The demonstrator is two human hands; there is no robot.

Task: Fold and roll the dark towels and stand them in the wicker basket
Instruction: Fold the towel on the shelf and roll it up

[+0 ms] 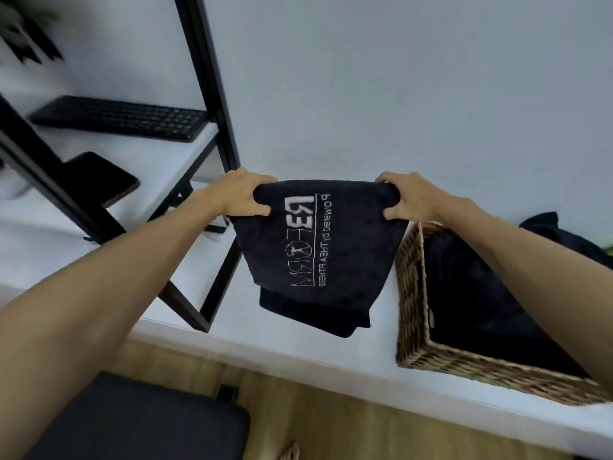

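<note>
both your forearms reach out level; left hand (243, 195) and right hand (406, 197) each pinch a top corner of the folded towel (318, 257). it hangs lengthwise over the table (292, 346); the wicker basket (411, 293) sits just right, nearer your right hand.

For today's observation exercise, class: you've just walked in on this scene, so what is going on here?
A person holds a dark towel up by its top edge, the left hand gripping one corner and the right hand the other. It hangs folded, printed side out, above the white tabletop. To the right, a wicker basket holds more dark cloth, and another dark towel lies behind it. A keyboard and a phone sit on the shelf at left.
</note>
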